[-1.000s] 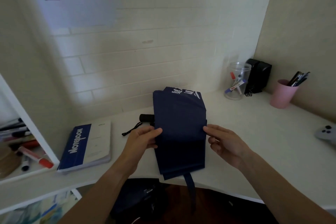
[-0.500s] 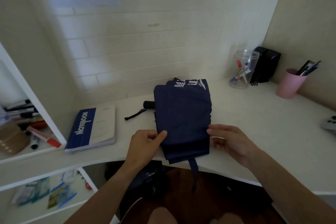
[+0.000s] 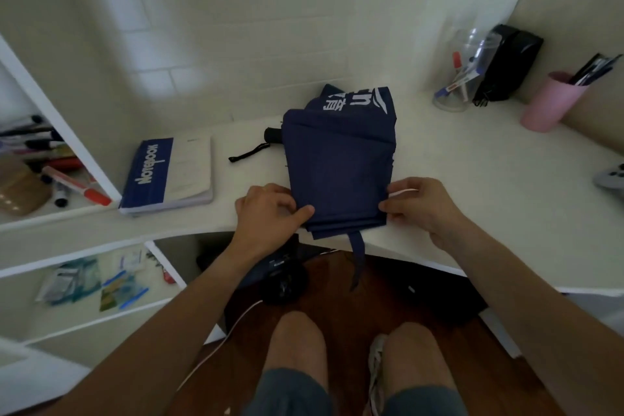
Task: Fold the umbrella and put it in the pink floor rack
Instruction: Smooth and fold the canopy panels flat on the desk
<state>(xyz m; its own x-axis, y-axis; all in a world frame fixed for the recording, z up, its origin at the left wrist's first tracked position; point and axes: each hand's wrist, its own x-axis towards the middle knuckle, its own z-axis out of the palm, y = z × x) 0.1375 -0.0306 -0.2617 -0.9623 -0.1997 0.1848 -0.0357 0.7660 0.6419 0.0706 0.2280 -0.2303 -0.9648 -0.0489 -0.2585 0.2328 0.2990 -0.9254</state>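
Fingers (image 3: 305,211) of both hands pinch the folded umbrella's (image 3: 339,159) near corners

1. Both of my arms are bare from the lower frame edge up to the wrists; I see no sleeves, watch or bracelet.
2. My left hand (image 3: 270,209) and right hand (image 3: 420,204) are bare, with no gloves and no rings that I can make out.
3. At the bottom centre I wear dark grey-blue shorts (image 3: 290,392), ending above bare knees.
4. Between my knees in the lower frame shows a light-coloured shoe (image 3: 374,371); its details are blurred.
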